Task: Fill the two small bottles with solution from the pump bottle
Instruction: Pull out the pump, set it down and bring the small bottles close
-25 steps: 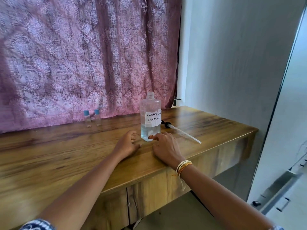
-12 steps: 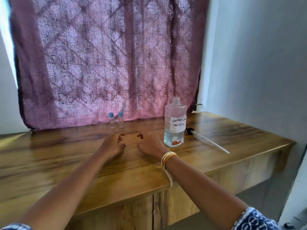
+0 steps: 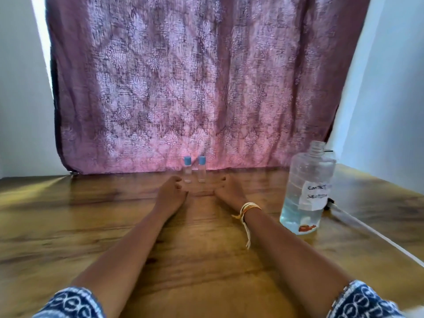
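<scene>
both hands (image 3: 171,193) now nearer small bottles (image 3: 194,169), not touching

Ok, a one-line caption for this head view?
Both hands, left and right, reach toward two capped small bottles; uncapped pump bottle stands right.

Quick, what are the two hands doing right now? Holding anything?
Left hand: holds nothing, fingers loosely curled, just short of the small bottles.
Right hand: holds nothing either, also loosely curled.

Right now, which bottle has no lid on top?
The big pump bottle with the white handwritten label, at the right. Its threaded neck is bare and open, while the two small bottles by the curtain both wear blue caps.
</scene>
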The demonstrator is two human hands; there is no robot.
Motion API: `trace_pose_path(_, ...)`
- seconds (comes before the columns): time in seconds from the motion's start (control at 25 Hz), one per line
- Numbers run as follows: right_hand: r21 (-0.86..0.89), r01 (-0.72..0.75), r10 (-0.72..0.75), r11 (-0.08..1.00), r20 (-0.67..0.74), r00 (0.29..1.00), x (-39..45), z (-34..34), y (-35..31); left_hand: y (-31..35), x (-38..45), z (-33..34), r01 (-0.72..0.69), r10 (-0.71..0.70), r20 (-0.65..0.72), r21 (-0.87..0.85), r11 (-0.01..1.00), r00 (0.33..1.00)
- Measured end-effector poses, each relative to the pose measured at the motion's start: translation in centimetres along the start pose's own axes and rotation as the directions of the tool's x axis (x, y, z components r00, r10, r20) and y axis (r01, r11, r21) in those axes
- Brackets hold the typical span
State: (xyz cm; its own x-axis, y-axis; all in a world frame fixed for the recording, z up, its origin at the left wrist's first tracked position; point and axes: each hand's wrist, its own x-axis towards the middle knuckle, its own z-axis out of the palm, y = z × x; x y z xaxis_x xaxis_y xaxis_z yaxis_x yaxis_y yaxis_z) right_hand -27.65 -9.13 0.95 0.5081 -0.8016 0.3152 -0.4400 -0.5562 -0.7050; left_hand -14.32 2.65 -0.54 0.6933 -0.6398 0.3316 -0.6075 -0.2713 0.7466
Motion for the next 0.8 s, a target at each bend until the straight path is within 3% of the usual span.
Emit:
trace_pose_path(0.2,0.062,-0.009,0.004,0.998,0.078,0.997,5.5,2.6,0.0,-1.2,5.7,1.8,0.037,-0.049,-0.119,-0.099,0.994,0.992)
trace_pose_path(0.52,0.074,0.069,-0.075,0.995,0.075,0.994,9.5,5.3,0.8,-1.8,9.9,3.8,0.048,-0.053,-0.048,-0.105,0.993,0.997)
trace_pose_path(0.8,0.181,0.093,-0.111,0.979,0.092,0.99,4.6,2.4,0.3,-0.9,5.4,0.7,-0.009,0.011,0.02,-0.089,0.996,1.0)
